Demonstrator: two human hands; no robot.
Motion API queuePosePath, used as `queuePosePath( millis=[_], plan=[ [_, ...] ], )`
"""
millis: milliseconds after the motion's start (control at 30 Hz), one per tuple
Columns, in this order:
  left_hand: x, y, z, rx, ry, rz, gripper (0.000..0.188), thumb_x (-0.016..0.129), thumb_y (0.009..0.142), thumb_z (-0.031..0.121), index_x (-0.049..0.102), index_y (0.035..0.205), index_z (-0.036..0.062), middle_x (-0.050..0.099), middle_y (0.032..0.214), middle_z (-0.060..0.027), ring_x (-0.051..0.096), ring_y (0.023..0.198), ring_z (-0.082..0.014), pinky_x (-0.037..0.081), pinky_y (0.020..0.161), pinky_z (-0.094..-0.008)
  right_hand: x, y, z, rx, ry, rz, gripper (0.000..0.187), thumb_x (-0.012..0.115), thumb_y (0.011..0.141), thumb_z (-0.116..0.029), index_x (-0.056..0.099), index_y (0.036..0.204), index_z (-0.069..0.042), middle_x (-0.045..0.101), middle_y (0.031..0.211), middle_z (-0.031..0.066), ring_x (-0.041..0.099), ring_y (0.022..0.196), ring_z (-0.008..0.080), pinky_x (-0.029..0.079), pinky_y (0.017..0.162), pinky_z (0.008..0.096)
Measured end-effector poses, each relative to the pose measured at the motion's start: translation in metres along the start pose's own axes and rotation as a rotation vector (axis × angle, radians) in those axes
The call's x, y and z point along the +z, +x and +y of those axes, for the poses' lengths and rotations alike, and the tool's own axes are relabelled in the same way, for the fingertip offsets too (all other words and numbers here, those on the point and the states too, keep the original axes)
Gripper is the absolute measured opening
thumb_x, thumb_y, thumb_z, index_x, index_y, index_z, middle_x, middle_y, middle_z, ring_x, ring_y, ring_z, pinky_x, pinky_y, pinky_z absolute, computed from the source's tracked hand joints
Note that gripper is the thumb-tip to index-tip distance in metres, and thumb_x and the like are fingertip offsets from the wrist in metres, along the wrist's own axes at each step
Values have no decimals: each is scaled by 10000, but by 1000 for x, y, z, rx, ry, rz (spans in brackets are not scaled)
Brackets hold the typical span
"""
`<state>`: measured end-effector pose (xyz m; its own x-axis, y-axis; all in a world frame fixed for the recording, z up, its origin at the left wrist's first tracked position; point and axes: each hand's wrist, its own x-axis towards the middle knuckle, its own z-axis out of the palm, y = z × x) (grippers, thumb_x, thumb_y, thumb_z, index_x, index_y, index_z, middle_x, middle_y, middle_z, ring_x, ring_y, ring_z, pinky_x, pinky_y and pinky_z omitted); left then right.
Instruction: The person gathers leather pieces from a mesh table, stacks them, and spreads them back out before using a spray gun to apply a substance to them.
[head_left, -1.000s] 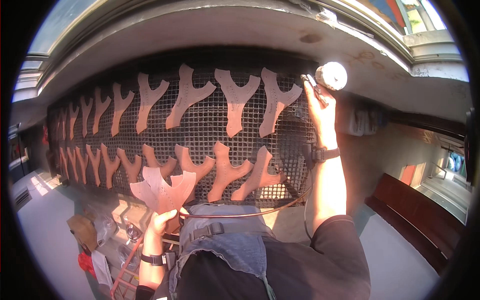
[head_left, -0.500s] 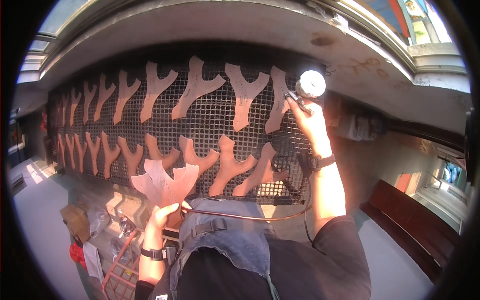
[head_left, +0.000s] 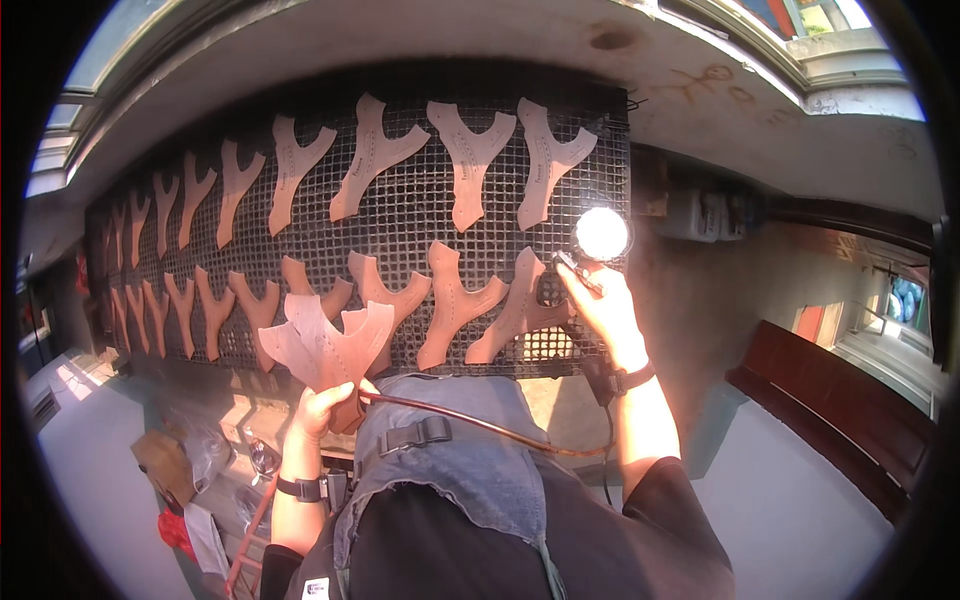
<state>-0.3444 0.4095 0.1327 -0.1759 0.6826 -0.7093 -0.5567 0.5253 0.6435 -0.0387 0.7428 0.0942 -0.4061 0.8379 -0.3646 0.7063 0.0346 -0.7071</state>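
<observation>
My left hand [head_left: 318, 408] is closed round the stems of several Y-shaped tan pieces [head_left: 322, 342], likely leather, fanned out above the mesh's near edge. In my right hand [head_left: 612, 308] is a spray gun [head_left: 602, 236] with a round, brightly lit white cup. It hangs over the mesh's right end, beside the rightmost piece of the near row [head_left: 515, 310]. From the right wrist a brown hose [head_left: 480, 424] curves across my apron to my left hand, where its end is hidden. More Y-shaped pieces lie apart in a far row [head_left: 375, 160].
Under the pieces stretches a dark wire mesh rack [head_left: 400, 215], against a pale wall [head_left: 450, 35]. White jugs [head_left: 700, 215] stand past its right end, and a dark red bench [head_left: 830, 410] is farther right. A cardboard box [head_left: 165, 465] and plastic bags sit at lower left.
My right hand has brought the spray gun nearer to me, from the far row's rightmost piece to the near row's. That far piece now shows whole. My left hand keeps its stack, almost unmoved.
</observation>
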Motion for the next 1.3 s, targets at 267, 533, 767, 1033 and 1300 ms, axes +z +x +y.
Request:
queuePosePath(
  millis=[267, 533, 767, 1033, 1300],
  plan=[
    [-1, 0, -4, 5, 33, 20, 370, 673, 861, 266, 708, 979, -83, 741, 947, -205, 708, 904, -302, 549, 865, -395, -4, 32, 7, -194, -48, 164, 351, 764, 905, -362, 692, 774, -44, 664, 718, 140, 667, 663, 305, 519, 629, 375],
    [6, -3, -1, -12, -7, 63, 379, 679, 846, 266, 703, 985, -86, 740, 944, -206, 714, 882, -301, 560, 843, -385, -44, 120, 7, -158, -11, 316, 328, 759, 922, -374, 767, 940, -47, 726, 730, 120, 700, 667, 168, 524, 656, 312],
    [-3, -8, -13, -8, -32, 43, 334, 664, 896, 247, 728, 997, -64, 745, 986, -164, 698, 929, -258, 539, 886, -373, -73, 168, -3, -253, 97, 474, 340, 760, 938, -324, 767, 1098, -24, 786, 951, 133, 729, 871, 124, 547, 812, 287],
    [-23, -22, -23, 39, -51, 46, 329, 683, 864, 219, 703, 993, -84, 741, 948, -197, 714, 886, -296, 561, 860, -386, -68, 158, 26, -156, 107, 509, 394, 773, 911, -392, 774, 1129, -63, 781, 989, 157, 745, 912, 166, 546, 853, 301],
    [-77, -51, -49, 101, -127, 22, 370, 688, 866, 233, 688, 1036, -96, 735, 960, -210, 714, 900, -317, 564, 870, -409, 17, 38, -18, 8, 214, 309, 269, 780, 930, -222, 768, 1053, 17, 776, 928, 65, 682, 865, 68, 520, 784, 228]
  ],
)
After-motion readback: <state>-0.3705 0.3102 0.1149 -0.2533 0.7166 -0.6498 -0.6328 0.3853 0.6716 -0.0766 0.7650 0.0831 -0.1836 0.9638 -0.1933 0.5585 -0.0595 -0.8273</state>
